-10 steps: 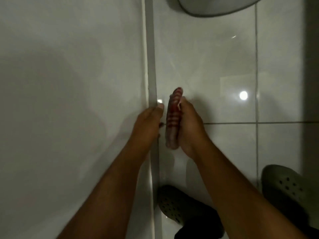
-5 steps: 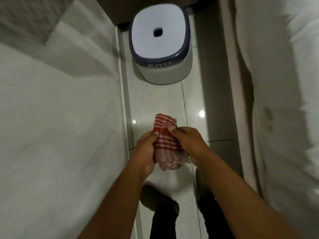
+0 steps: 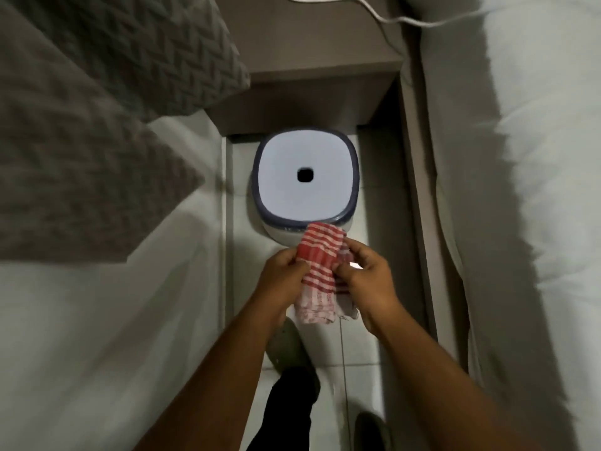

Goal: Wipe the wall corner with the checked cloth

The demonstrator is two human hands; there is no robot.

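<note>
Narrow strip of tiled floor [image 3: 354,362] here, white wall [image 3: 107,320] on the left, bed [image 3: 527,222] on the right, one stool [image 3: 305,180] ahead. One checked cloth [image 3: 320,271], bunched, long axis hanging downward, pinched between left hand [image 3: 284,275] and right hand [image 3: 366,281]. Each hand's grip is closed on it. The wall is off to the left, so I reckon the left hand's nearer.

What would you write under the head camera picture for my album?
Both hands, left hand and right hand, hold a red checked cloth above the tiled floor, near a white stool.
</note>
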